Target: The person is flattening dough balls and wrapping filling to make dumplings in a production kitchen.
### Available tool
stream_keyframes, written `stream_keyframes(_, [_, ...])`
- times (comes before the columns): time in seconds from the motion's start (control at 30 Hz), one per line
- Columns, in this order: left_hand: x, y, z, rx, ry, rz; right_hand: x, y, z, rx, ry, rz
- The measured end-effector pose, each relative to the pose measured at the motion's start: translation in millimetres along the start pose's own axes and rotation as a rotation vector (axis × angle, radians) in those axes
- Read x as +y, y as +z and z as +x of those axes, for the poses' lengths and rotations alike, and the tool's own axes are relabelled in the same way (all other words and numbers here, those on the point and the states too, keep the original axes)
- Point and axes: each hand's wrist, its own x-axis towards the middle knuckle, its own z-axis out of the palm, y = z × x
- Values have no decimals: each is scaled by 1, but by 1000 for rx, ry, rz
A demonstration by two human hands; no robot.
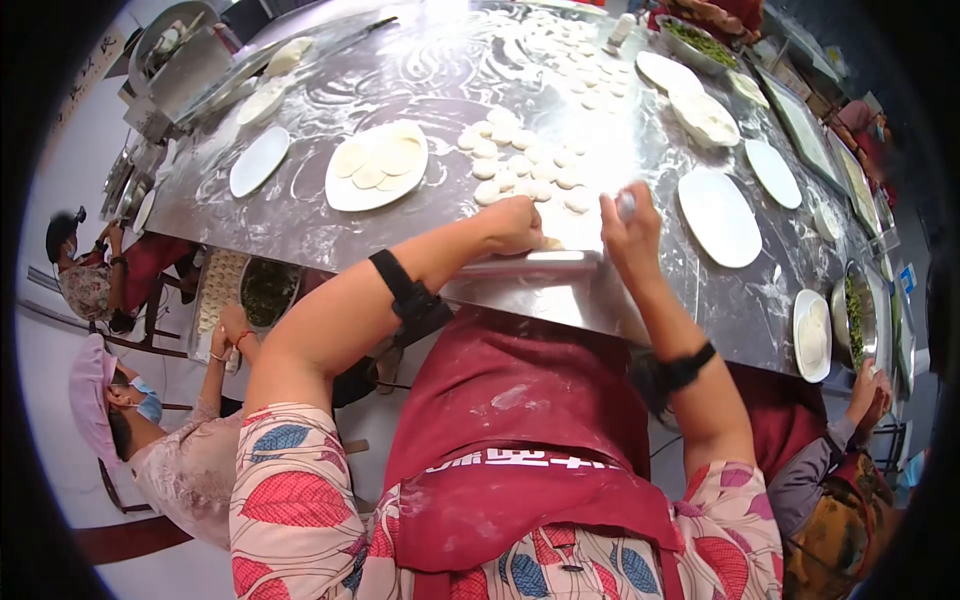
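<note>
Near the front edge of the metal table (330,235), my left hand (512,226) is closed, its fingers curled down on a small piece of dough (552,243). Only a bit of that dough shows beside the fingers. My right hand (634,232) is raised a little to the right, fingers wrapped round a pale, rounded, rod-like thing (626,207); most of it is hidden. Just beyond my hands lie several floured dough pieces (520,165). To the left of them, a white plate (345,200) carries a stack of flat round dough wrappers (385,155).
White oval plates (720,220) stand at right and another plate (260,162) at left. A bowl of green filling (853,310) is by the right edge. A person in a pink cap (95,390) sits at left beside a tray of dumplings (215,285). Another person's hand (870,390) is at right.
</note>
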Motion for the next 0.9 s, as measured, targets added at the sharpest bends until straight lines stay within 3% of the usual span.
stream_keyframes(0.03, [-1,4,7,71,-23,83,3,8,11,-8,12,-14])
stream_keyframes(0.1, [10,0,8,25,-41,24,2,12,20,-71,118,12])
stream_keyframes(0.2, [6,8,13,49,109,128,-12,-14,-10,-45,-21,-51])
stream_keyframes(0.27, [6,11,9,46,71,103,-24,-34,-50,-110,162,105])
stream_keyframes(0.37, [7,12,-4,-16,-60,-205,-35,-43,-76,-111,213,249])
stream_keyframes(0.47, [5,11,-4,-12,87,-76,-13,-21,-34,-35,131,74])
stream_keyframes(0.53, [-1,13,10,87,58,-12,-2,0,1,21,-13,-112])
stream_keyframes(0.57, [-1,14,14,135,44,20,0,4,4,12,13,-97])
stream_keyframes(0.67, [14,11,12,18,41,-52,0,2,4,-30,83,-35])
stream_keyframes(0.7, [12,12,10,-4,123,-3,-5,-12,-13,-58,107,-1])
stream_keyframes(0.8, [10,15,4,29,41,-33,-29,-40,-64,-128,237,201])
stream_keyframes(0.9, [13,10,-11,-38,55,-108,-21,-34,-59,-92,158,162])
